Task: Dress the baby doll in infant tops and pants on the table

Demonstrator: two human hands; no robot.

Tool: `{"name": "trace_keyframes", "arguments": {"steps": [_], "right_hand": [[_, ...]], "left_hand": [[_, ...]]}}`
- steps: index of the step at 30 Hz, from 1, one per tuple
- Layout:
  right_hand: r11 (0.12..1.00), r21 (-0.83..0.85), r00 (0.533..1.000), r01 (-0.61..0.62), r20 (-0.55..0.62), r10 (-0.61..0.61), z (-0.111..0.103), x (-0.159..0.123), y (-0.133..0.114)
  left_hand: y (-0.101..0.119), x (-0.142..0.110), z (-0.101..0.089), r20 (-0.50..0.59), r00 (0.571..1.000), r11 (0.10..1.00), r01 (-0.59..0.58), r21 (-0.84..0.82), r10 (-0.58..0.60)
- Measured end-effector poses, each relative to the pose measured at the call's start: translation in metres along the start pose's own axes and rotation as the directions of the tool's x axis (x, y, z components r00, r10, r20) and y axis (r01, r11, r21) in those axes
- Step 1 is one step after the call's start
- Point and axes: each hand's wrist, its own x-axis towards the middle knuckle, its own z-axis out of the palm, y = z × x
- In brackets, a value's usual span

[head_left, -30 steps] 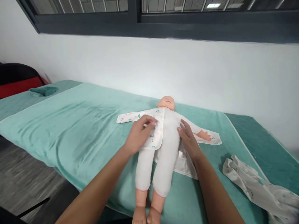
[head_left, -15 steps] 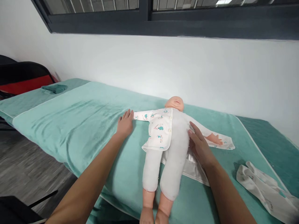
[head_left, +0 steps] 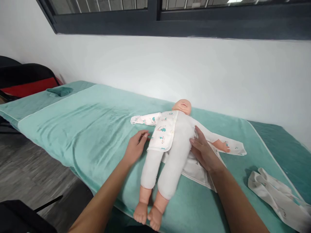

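Only 1 cam: head-worn, at the person's eye lvl approx., looking fwd & down across the bed [head_left: 97,110] from its near side, w/ the doll [head_left: 179,139] just R of ctr, feet twd the lens. It's close enough that both forearms [head_left: 102,197] run in from the btm edge, yet wide enough to get the wall [head_left: 145,64] behind, window frame [head_left: 109,24] up top & floor [head_left: 31,161] lower L.

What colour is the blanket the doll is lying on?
The blanket is light green-teal, seen best in the head view.
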Motion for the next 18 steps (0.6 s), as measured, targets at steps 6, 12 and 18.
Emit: {"name": "trace_keyframes", "arguments": {"steps": [6,12,18], "right_hand": [[1.0,-0.003,0.998,-0.01,0.063,0.01,0.007,-0.003,0.001],[0.994,-0.105,0.997,-0.02,0.071,0.028,0.004,-0.001,0.0],[0.94,-0.334,0.997,0.077,0.033,-0.07,-0.015,0.001,-0.008]], "left_hand": [[0.019,-0.04,0.007,-0.003,0.994,0.989,0.112,-0.1,-0.113],[0.018,-0.047,0.012,-0.057,0.989,0.985,0.128,-0.113,-0.135],[0.028,-0.037,0.008,-0.114,0.985,0.991,0.127,-0.034,-0.13]]}}
